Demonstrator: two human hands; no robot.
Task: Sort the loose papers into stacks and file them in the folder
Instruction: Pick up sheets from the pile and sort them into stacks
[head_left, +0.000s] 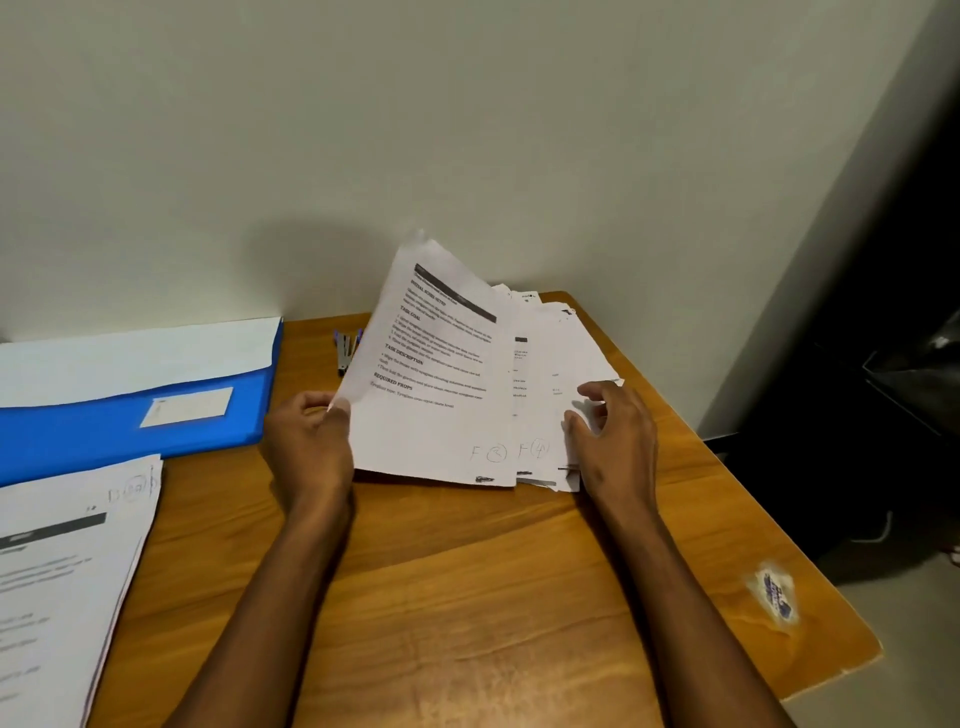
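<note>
Now left hand (306, 441) pinches sheet (431, 374) edge; table (467, 597) front bare.
</note>
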